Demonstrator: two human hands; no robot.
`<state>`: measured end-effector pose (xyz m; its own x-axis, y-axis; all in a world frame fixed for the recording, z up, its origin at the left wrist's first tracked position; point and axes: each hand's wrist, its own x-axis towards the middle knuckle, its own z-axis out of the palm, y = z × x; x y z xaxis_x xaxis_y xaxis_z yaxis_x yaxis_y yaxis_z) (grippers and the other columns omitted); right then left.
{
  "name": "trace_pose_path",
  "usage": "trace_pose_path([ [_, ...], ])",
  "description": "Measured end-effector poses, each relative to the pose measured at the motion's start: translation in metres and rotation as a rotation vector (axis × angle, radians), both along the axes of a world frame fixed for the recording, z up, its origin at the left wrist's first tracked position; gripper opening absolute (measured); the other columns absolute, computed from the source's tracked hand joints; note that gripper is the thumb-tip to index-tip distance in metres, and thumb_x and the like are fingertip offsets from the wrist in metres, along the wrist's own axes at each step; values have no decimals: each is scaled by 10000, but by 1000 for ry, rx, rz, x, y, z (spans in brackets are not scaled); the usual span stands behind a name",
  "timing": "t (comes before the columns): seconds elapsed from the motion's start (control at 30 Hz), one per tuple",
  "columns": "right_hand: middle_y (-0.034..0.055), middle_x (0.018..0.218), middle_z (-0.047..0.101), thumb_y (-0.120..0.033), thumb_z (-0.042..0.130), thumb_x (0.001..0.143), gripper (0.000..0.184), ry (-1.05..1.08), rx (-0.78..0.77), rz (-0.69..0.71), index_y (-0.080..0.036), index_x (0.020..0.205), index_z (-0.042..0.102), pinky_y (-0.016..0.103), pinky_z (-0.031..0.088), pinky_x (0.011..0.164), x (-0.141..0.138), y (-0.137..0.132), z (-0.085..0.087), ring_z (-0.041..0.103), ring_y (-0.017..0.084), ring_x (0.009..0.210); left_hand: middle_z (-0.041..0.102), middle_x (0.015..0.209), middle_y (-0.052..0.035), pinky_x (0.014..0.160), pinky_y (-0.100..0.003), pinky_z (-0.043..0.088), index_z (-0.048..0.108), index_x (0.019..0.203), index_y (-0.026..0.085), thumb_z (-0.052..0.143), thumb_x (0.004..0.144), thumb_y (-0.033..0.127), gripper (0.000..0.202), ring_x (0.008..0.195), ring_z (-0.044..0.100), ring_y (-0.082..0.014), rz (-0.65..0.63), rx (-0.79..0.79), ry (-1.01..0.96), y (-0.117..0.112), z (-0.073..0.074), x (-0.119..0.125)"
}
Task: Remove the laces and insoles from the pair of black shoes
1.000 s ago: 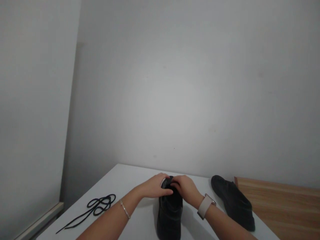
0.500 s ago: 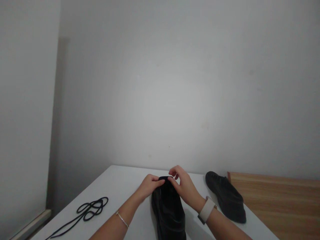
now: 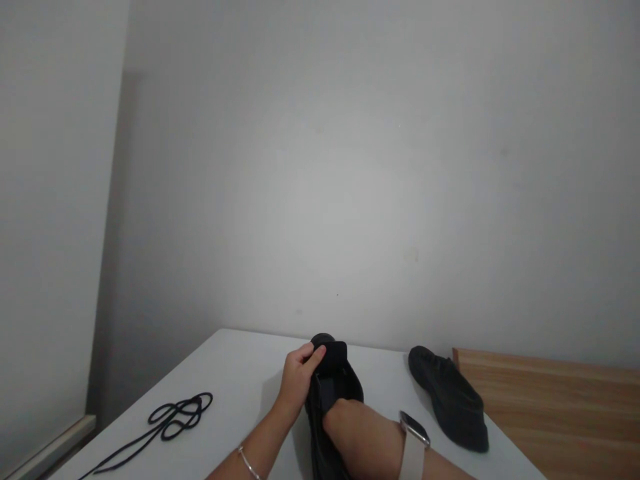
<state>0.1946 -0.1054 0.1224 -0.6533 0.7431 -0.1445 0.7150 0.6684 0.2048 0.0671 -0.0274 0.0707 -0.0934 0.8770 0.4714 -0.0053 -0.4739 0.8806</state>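
A black shoe (image 3: 336,381) stands on the white table (image 3: 240,373) in front of me, toe pointing away. My left hand (image 3: 297,380) is closed on its black tongue, pinching it and holding it up. My right hand (image 3: 350,427) is pushed down inside the shoe's opening; only the back of the hand and the wrist with a pale watch (image 3: 413,443) show, and its fingers are hidden.
A second black shoe (image 3: 447,397) lies to the right, near the seam with a wooden table top (image 3: 550,413). Loose black laces (image 3: 170,417) lie coiled at the left on the white table. A bare wall stands close behind.
My right hand has left the tongue and gone down into the shoe. My left hand has lifted the tongue upright.
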Motion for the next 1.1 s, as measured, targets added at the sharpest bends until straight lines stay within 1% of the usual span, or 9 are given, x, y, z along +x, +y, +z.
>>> trace_pose_path([
  [0.1, 237, 806, 710, 74, 500, 697, 303, 2, 37, -34, -32, 880, 717, 323, 551, 592, -7, -8, 0, 699, 319, 762, 565, 633, -19, 666, -285, 407, 623, 599, 177, 567, 733, 577, 425, 717, 514, -197, 47, 52, 9, -8, 5, 2],
  [0.2, 222, 836, 714, 83, 434, 742, 356, 33, 73, -108, -44, 919, 715, 326, 559, 602, -11, -7, -9, 701, 308, 767, 561, 661, -24, 681, -285, 400, 608, 587, 180, 564, 757, 540, 401, 709, 503, -188, 62, 104, 2, -15, 9, 4],
  [0.33, 220, 843, 714, 81, 429, 754, 362, 94, 146, -179, -51, 926, 718, 335, 560, 610, -14, -6, -21, 700, 311, 777, 542, 656, -23, 666, -280, 388, 589, 567, 176, 572, 765, 513, 391, 687, 485, -177, 60, 127, -10, -20, 13, 4],
  [0.53, 204, 882, 714, 71, 390, 787, 381, 126, 90, -213, -44, 972, 703, 367, 566, 657, -12, -11, -14, 693, 325, 814, 568, 651, -18, 671, -274, 393, 607, 552, 160, 596, 745, 521, 410, 676, 495, -167, 60, 137, -14, -18, 12, 6],
  [0.67, 202, 874, 713, 71, 395, 780, 366, 118, 87, -162, -35, 950, 701, 375, 571, 649, -7, -6, -12, 695, 323, 797, 575, 647, -15, 658, -267, 396, 620, 553, 151, 610, 739, 510, 404, 668, 499, -162, 64, 142, -35, -14, 10, 9],
  [0.77, 210, 897, 706, 57, 465, 742, 317, 85, 65, -28, -26, 951, 688, 362, 575, 648, -1, -1, -13, 697, 313, 785, 578, 644, -14, 652, -264, 396, 628, 558, 150, 615, 737, 506, 399, 665, 501, -160, 71, 143, -40, -13, 8, 10],
  [0.83, 220, 944, 692, 55, 505, 701, 344, 72, 51, 38, -15, 1002, 658, 368, 577, 659, 2, 1, -12, 693, 312, 803, 581, 651, -14, 655, -263, 395, 632, 562, 150, 616, 739, 502, 395, 668, 502, -159, 74, 146, -37, -12, 7, 10],
  [0.93, 231, 961, 680, 56, 543, 642, 424, 56, 48, 58, 4, 1056, 618, 370, 577, 660, 2, 2, -10, 687, 315, 820, 574, 655, -12, 658, -262, 389, 626, 562, 148, 613, 749, 482, 383, 671, 499, -158, 67, 148, -41, -11, 5, 10],
  [1.1, 235, 934, 676, 52, 599, 557, 469, 21, 38, 101, 25, 1024, 621, 337, 569, 676, 1, 0, -6, 679, 293, 811, 549, 659, -5, 671, -256, 378, 606, 570, 148, 604, 776, 427, 347, 685, 489, -152, 30, 140, -71, -10, 4, 11],
])
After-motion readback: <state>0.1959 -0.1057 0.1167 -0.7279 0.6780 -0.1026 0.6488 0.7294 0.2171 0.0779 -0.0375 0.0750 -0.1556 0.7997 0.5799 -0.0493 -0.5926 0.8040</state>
